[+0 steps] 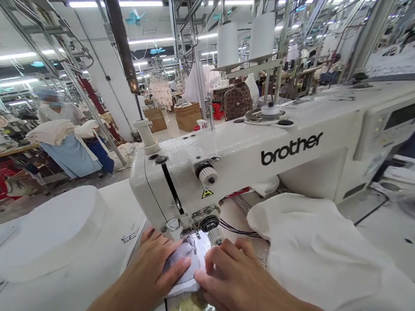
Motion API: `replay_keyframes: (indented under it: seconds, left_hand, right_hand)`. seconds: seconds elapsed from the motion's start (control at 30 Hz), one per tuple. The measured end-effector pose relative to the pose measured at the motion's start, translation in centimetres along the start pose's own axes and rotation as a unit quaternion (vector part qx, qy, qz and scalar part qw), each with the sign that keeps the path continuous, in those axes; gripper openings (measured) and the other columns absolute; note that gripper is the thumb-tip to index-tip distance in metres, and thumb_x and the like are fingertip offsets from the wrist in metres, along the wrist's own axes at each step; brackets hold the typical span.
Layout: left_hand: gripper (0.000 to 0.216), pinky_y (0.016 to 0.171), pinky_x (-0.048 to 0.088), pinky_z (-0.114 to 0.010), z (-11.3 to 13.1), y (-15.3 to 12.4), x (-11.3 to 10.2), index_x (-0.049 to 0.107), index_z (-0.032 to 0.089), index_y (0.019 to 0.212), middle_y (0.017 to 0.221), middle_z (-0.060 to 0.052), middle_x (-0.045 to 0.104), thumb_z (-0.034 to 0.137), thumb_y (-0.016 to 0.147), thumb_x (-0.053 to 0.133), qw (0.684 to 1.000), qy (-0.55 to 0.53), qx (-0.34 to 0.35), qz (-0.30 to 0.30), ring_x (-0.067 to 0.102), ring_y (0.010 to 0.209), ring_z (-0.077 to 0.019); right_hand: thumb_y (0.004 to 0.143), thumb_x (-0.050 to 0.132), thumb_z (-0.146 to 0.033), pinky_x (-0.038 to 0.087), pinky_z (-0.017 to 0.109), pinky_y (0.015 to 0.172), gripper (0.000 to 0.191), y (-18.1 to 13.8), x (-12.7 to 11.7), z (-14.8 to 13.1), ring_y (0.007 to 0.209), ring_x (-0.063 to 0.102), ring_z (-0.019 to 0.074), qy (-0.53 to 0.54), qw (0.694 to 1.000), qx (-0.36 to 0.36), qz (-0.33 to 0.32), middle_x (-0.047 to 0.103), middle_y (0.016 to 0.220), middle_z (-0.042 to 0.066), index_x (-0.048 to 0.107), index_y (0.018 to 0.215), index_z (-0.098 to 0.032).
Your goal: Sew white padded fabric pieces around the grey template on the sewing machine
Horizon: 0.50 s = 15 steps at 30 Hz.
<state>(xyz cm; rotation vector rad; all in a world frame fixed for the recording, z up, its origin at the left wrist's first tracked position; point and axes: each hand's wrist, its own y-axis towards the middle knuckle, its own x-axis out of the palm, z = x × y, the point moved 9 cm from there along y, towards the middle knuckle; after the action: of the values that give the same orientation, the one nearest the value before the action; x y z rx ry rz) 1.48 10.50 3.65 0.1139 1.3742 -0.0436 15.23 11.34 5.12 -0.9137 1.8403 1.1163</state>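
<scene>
Sewing machine (290, 150): white glossy enamel, boxy arm, black "brother" lettering, control panel at the right end. It sits on a flat white table (104, 268).

Fabric heap (324, 248): white, soft, loosely folded, right of the needle and draped over the right forearm.

Rounded white stack (49, 232): matte, smooth top, on the table to the left, well apart from the hands.

Two thread cones (228, 43): white, cylindrical, on a stand behind the machine.

Cardboard boxes (187, 116) on the floor far back; contents too small to tell.

Small fabric piece (183, 267): pale, curved edge, lying on the shiny needle plate just below the presser foot (190, 238), between both hands.

Left hand (153, 269): open and flat, palm down, fingers spread on the piece, pressing rather than pinching.

Right hand (231, 278): fingers slightly curled, tips resting on the piece's right edge, nothing clasped.
</scene>
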Motion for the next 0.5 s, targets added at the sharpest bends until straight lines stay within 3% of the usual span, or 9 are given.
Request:
replay_keyframes:
  seconds: [0.33, 0.5]
  left_hand:
    - [0.049, 0.075, 0.042, -0.039, -0.7, 1.1, -0.3, 0.061, 0.021, 0.071, 0.070, -0.004, 0.066, 0.056, 0.095, 0.036, 0.999, 0.009, -0.006, -0.033, 0.060, 0.071, -0.0219]
    - [0.050, 0.065, 0.038, -0.033, -0.4, 1.5, -0.8, 0.038, 0.022, 0.056, 0.050, 0.004, 0.046, 0.054, 0.095, 0.037, 0.999, 0.002, 0.009, -0.041, 0.042, 0.051, -0.0140]
  right_hand:
    - [0.095, 0.060, -0.021, 0.033, 0.036, 0.084, 0.005, 0.2, 0.2, 0.1, 0.088, 0.052, 0.0193, -0.015, 1.000, 0.020, 0.000, 0.060, 0.099, 0.002, 0.061, 0.100, -0.024]
    - [0.092, 0.059, -0.019, 0.031, 0.035, 0.080, 0.006, 0.5, 0.5, 0.3, 0.086, 0.050, 0.0196, -0.026, 0.999, 0.018, 0.010, 0.059, 0.096, 0.001, 0.059, 0.097, -0.023]
